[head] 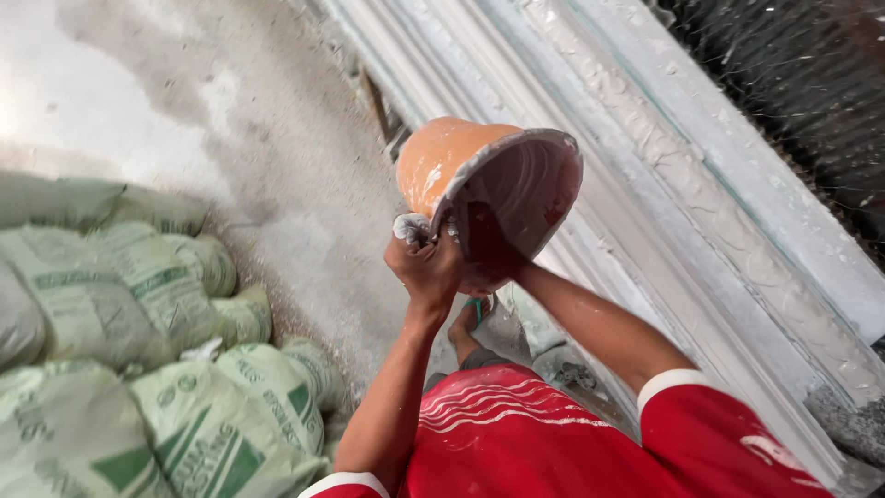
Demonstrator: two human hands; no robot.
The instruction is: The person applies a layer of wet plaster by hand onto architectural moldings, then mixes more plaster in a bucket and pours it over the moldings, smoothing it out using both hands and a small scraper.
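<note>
While both arms reach up, an orange bowl tips overhead.
Left hand clamped on its rim — right hand inside, grip unclear; green sacks below.

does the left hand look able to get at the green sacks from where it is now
Probably not right away. The left hand is raised, gripping the rim of the orange bowl; the green sacks lie lower on its side with nothing between, but it would have to let go first.
</note>
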